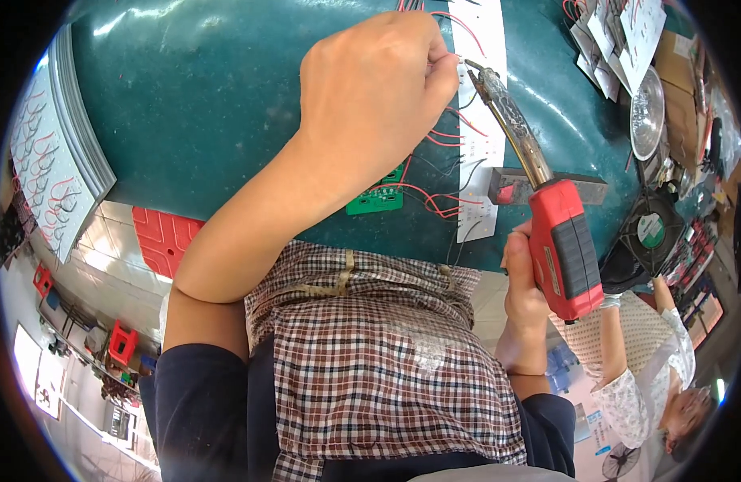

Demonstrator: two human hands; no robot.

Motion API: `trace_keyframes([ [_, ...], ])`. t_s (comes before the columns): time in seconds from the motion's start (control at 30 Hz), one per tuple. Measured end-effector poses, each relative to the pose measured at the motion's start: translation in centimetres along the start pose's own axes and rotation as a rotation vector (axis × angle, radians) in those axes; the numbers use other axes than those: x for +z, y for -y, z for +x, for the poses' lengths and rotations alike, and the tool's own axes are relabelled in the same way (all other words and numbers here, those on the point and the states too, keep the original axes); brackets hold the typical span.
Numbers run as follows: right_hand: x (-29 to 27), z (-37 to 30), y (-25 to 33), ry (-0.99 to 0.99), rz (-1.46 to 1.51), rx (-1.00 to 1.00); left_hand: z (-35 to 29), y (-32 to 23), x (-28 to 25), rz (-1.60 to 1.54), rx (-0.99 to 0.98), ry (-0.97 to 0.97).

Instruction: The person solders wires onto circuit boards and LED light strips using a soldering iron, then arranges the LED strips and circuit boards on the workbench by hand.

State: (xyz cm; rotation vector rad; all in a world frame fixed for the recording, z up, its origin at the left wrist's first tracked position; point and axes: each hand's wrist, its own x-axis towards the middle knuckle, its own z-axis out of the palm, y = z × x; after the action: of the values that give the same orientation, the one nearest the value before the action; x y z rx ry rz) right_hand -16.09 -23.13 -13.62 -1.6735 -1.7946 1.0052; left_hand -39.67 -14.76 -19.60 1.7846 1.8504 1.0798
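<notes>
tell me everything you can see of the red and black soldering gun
The soldering gun has a red handle, apparently plastic, with a ribbed black grip panel. From it runs a metal barrel, stained brown and dark, with a thin rod alongside. It slants up and left, held by the right hand, its tip over the white strip near the left hand's fingertips. Whether the tip touches anything is unclear.
</notes>
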Motion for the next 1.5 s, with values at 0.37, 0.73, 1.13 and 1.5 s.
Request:
trace_keyframes([
  [0.37,-0.6,-0.4,0.5,-0.007,-0.092,0.031,0.7,-0.9,-1.9,-0.126,-0.078,0.091],
  [0.73,-0.7,-1.1,0.2,-0.038,-0.023,0.098,0.9,-1.5,-2.3,-0.155,-0.092,0.109],
  [1.13,-0.4,-0.8,0.2,-0.027,0.007,0.042,1.0,-1.5,-2.5,-0.095,-0.064,0.166],
  [1.5,-0.4,-0.8,0.4,0.002,0.011,0.081,0.9,-1.4,-2.3,-0.078,-0.063,0.165],
])
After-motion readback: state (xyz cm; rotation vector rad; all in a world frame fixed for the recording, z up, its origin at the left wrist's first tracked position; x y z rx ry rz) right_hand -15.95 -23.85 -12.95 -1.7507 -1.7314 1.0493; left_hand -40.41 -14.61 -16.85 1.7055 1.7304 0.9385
